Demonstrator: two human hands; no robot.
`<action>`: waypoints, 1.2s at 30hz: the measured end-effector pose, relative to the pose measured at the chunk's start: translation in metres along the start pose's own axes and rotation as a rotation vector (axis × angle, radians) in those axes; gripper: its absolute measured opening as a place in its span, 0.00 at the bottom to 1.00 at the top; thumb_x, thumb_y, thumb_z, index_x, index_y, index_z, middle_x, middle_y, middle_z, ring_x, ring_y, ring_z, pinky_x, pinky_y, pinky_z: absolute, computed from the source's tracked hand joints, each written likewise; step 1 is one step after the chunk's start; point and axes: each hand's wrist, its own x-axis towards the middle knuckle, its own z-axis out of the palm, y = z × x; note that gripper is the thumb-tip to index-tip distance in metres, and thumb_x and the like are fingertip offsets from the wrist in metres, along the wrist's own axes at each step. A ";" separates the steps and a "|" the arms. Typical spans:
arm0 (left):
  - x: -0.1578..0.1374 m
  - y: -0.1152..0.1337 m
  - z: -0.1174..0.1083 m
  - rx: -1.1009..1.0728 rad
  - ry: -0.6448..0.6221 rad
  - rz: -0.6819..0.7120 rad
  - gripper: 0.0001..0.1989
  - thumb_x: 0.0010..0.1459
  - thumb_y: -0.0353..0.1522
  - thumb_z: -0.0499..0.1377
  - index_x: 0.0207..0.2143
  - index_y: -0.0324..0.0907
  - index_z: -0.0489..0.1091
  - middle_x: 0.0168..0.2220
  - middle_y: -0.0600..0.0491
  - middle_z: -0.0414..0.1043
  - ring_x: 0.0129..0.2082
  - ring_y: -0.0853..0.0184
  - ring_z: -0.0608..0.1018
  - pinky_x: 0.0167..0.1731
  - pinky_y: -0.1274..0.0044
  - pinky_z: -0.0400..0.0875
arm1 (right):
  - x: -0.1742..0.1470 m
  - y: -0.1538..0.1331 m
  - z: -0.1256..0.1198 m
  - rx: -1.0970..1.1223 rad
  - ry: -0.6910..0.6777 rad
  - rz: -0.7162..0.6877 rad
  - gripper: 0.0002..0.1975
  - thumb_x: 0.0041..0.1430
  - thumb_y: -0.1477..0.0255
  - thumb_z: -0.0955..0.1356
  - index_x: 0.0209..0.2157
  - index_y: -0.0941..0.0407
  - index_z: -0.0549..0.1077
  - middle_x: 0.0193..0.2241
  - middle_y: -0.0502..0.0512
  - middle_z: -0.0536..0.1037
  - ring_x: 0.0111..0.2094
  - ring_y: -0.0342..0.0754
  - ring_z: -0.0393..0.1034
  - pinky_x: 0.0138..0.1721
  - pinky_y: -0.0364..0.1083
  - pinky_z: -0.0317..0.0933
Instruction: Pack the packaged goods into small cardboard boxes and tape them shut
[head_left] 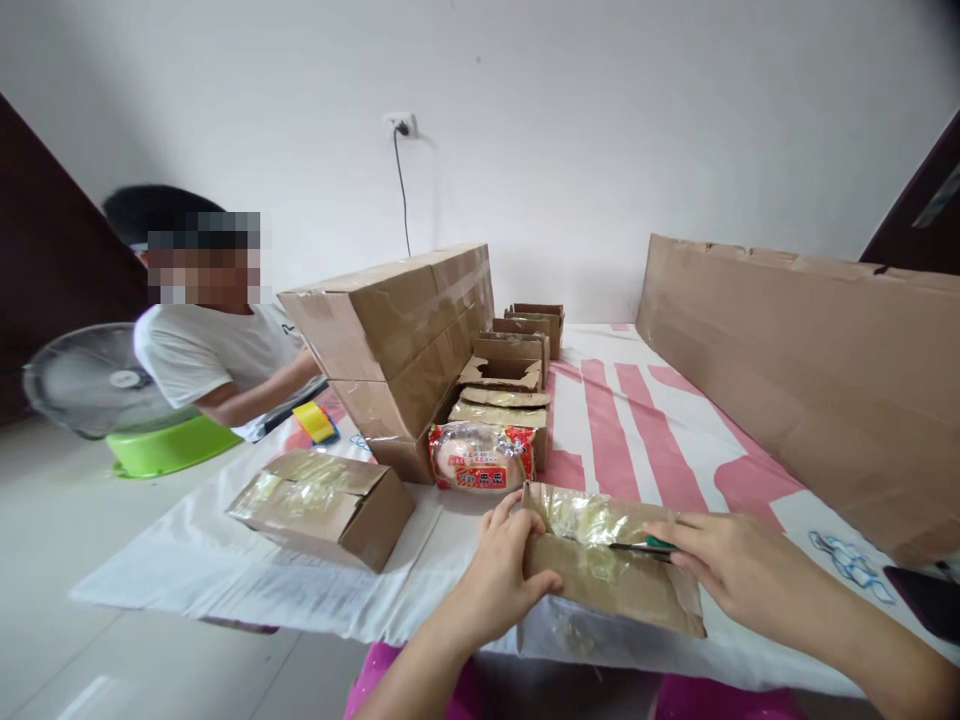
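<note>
At the near edge of the tabletop (427,550), we have a taped cardboard box (592,580) squarely before us. Our left hand (504,560) clasps its left end, thumb on top; our right hand (739,560) grips a green-handled tool (658,542) along the gap in its top. Just beyond the left hand we see a red-and-clear packet (481,462); farther left sits another taped carton (322,495).

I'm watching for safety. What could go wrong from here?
The green tool in the right hand looks like a cutter; slipping along the taped seam of the cardboard box, it might reach the left hand. Any contents are hidden, so a deep cut might damage them. Near the table's front edge, the box could slide off.
</note>
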 end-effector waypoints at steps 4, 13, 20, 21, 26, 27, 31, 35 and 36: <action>0.000 0.003 0.002 -0.023 -0.006 0.021 0.22 0.44 0.27 0.69 0.38 0.45 0.61 0.55 0.45 0.66 0.67 0.48 0.52 0.57 0.57 0.57 | -0.005 0.007 -0.009 -0.031 -0.036 0.019 0.18 0.64 0.74 0.61 0.51 0.46 0.74 0.39 0.51 0.82 0.34 0.48 0.77 0.33 0.44 0.66; -0.001 0.008 0.006 -0.055 -0.006 0.018 0.21 0.43 0.23 0.67 0.33 0.45 0.58 0.48 0.49 0.70 0.67 0.49 0.52 0.57 0.56 0.55 | 0.018 -0.025 0.000 0.011 -0.027 0.034 0.19 0.65 0.73 0.60 0.54 0.47 0.71 0.41 0.53 0.81 0.36 0.49 0.77 0.35 0.46 0.65; -0.001 0.005 0.009 -0.015 0.024 0.044 0.22 0.42 0.21 0.65 0.32 0.45 0.56 0.45 0.50 0.70 0.66 0.48 0.54 0.57 0.55 0.53 | 0.037 -0.056 0.018 0.003 -0.036 0.011 0.20 0.63 0.76 0.60 0.54 0.52 0.72 0.41 0.57 0.81 0.37 0.49 0.77 0.37 0.46 0.65; 0.000 0.005 0.009 -0.009 0.031 0.043 0.22 0.42 0.21 0.65 0.33 0.45 0.56 0.45 0.50 0.70 0.66 0.48 0.54 0.57 0.55 0.53 | 0.037 -0.058 0.017 -0.012 -0.043 0.014 0.20 0.62 0.77 0.60 0.54 0.53 0.72 0.40 0.58 0.81 0.38 0.49 0.77 0.38 0.45 0.65; 0.001 0.004 0.010 0.007 0.046 0.039 0.23 0.41 0.20 0.65 0.33 0.45 0.55 0.45 0.49 0.70 0.66 0.48 0.55 0.57 0.56 0.53 | 0.036 -0.066 0.010 -0.110 -0.090 0.066 0.22 0.61 0.79 0.61 0.55 0.55 0.71 0.41 0.61 0.81 0.40 0.50 0.77 0.42 0.45 0.65; 0.001 0.005 0.010 0.011 0.047 0.041 0.23 0.41 0.20 0.65 0.33 0.46 0.55 0.45 0.49 0.70 0.66 0.48 0.55 0.57 0.55 0.53 | 0.036 -0.066 0.010 -0.128 -0.096 0.077 0.23 0.61 0.79 0.60 0.56 0.55 0.70 0.41 0.61 0.81 0.40 0.50 0.77 0.43 0.46 0.65; 0.001 0.005 0.013 0.039 0.054 0.057 0.23 0.41 0.20 0.64 0.33 0.46 0.55 0.45 0.49 0.71 0.66 0.47 0.54 0.57 0.54 0.53 | 0.038 -0.071 0.014 -0.193 -0.150 0.117 0.25 0.59 0.80 0.61 0.58 0.54 0.69 0.40 0.60 0.81 0.38 0.51 0.77 0.39 0.46 0.66; 0.000 0.005 0.018 0.096 0.068 0.078 0.23 0.40 0.18 0.63 0.33 0.45 0.56 0.45 0.48 0.72 0.67 0.46 0.53 0.56 0.54 0.54 | 0.042 -0.079 0.022 -0.326 -0.252 0.121 0.30 0.56 0.84 0.62 0.61 0.54 0.65 0.39 0.60 0.81 0.36 0.53 0.78 0.33 0.46 0.67; -0.001 0.005 0.019 0.113 0.067 0.083 0.23 0.40 0.18 0.63 0.33 0.45 0.56 0.45 0.48 0.72 0.67 0.45 0.52 0.56 0.54 0.54 | 0.042 -0.080 0.023 -0.361 -0.269 0.111 0.31 0.55 0.85 0.62 0.61 0.55 0.64 0.39 0.60 0.81 0.36 0.53 0.78 0.32 0.45 0.66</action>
